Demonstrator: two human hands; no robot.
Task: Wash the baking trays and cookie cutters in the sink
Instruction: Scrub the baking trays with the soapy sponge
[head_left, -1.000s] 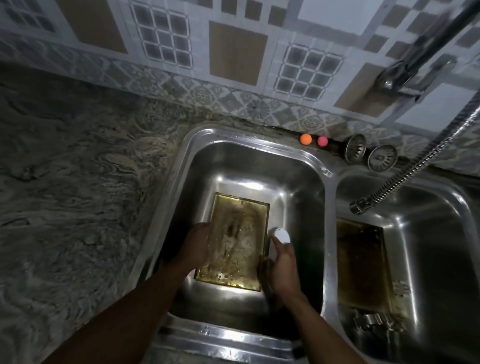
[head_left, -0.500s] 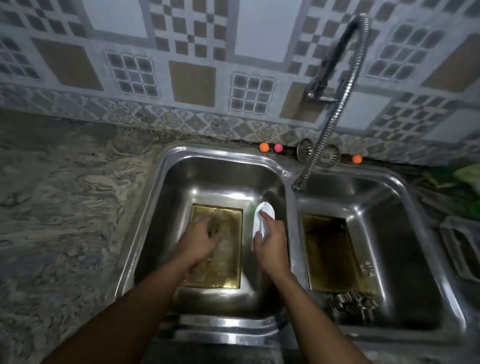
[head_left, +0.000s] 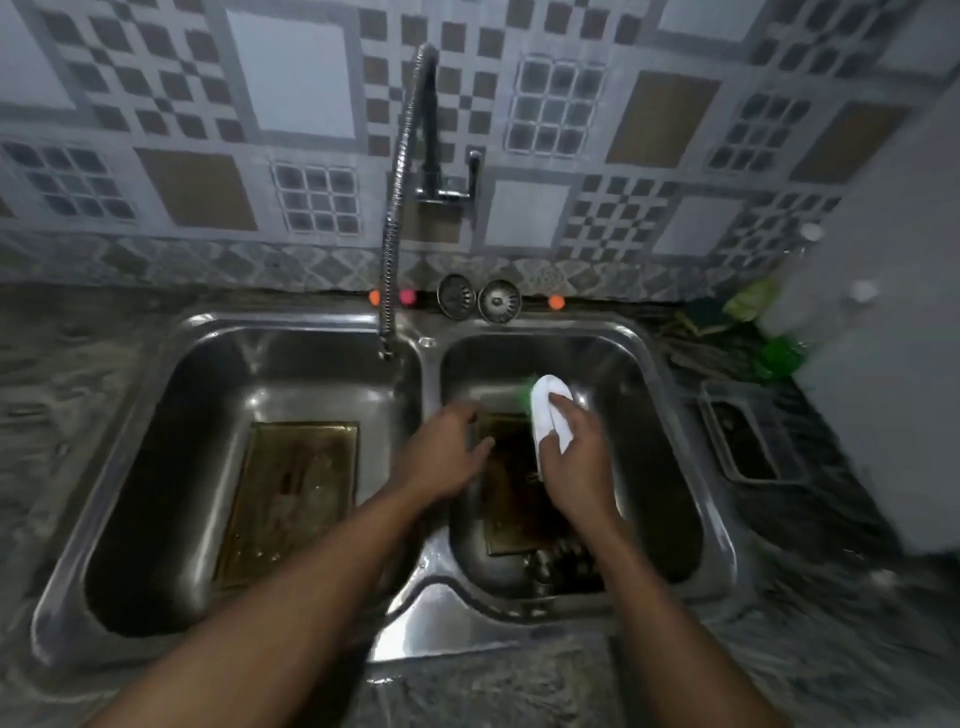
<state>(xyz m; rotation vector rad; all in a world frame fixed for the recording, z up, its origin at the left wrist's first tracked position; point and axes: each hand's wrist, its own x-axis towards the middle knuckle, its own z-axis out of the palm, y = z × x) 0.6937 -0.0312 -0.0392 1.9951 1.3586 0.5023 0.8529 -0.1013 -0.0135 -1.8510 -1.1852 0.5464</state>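
We note the double sink. One baking tray lies flat on the left basin floor, in full view. The second tray, in the right basin, is partly covered by both hands. The left hand is over its left edge, fingers spread and holding nothing; we cannot confirm contact. The right hand grips a white brush, its green bristles barely showing. The cookie cutters, at that tray's near end, are dark and blurred.
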